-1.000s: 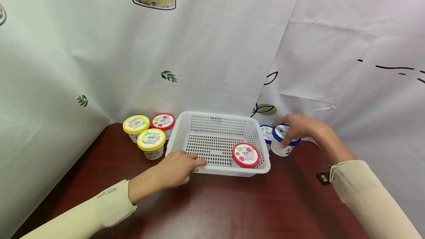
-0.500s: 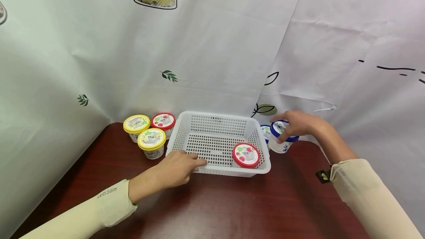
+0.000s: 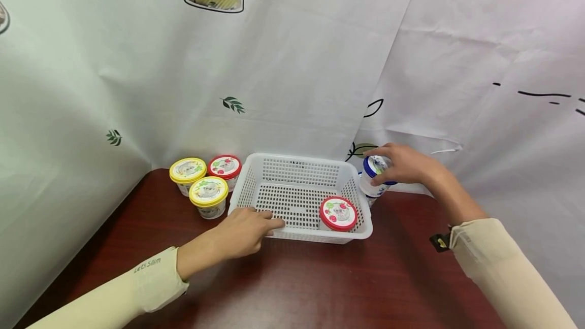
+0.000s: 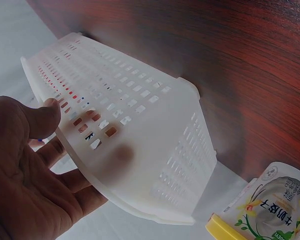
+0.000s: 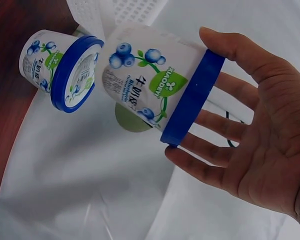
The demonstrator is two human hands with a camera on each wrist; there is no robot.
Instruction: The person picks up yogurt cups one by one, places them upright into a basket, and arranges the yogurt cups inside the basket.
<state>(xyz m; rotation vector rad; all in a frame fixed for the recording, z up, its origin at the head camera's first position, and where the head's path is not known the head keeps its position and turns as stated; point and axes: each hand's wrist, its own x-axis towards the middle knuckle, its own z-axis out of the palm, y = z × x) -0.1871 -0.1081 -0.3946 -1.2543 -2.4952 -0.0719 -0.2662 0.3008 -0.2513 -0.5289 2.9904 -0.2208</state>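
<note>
My right hand [image 3: 402, 164] holds a blueberry yogurt tub [image 5: 145, 75] by its blue lid, thumb on one side and fingers on the other. This tub is raised beside the right end of a white plastic basket [image 3: 301, 160]. Below and behind it stands a second blue-lidded tub [image 5: 52, 67], mostly covered in the head view. My left hand [image 3: 247, 230] grips the basket's near rim, with the thumb outside the wall and the fingers over the inner side. Inside the basket, at its near right corner, sits a red-lidded tub [image 3: 338, 213].
Left of the basket stand two yellow-lidded tubs, one nearer [image 3: 208, 192] and one farther [image 3: 188, 170], beside another red-lidded tub [image 3: 225, 166]. All rest on a dark red wooden table [image 3: 320, 283]. A pale printed curtain [image 3: 292, 65] hangs right behind.
My right hand has lifted the blueberry tub off the table and moved it up and left, over the other blue-lidded tub. My left hand and the basket have stayed put.
</note>
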